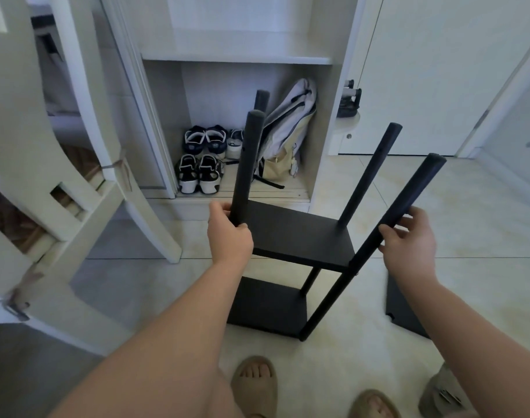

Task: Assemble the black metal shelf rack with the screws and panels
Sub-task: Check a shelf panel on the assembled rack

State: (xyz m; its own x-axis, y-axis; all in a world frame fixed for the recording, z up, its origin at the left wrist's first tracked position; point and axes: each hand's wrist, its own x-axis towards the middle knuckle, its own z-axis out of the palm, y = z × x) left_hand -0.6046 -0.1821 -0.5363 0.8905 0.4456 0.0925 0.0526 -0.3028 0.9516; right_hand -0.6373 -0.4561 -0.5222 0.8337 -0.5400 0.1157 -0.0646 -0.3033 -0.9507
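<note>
Two front posts point(245, 164) of the rack point(296, 233), standing on the floor point(363, 357), are clamped in the fingers of the left hand point(229, 233) and right hand point(408, 239); judged stiff, fairly light, best lifted by these posts.

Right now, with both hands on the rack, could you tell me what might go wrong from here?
The posts stand free above the upper shelf; uneven pulls from the left hand and right hand could splay them. The loose panel lies on the floor nearby, easy to step on. The open sandals stand close, so a tipped rack could hit toes.
</note>
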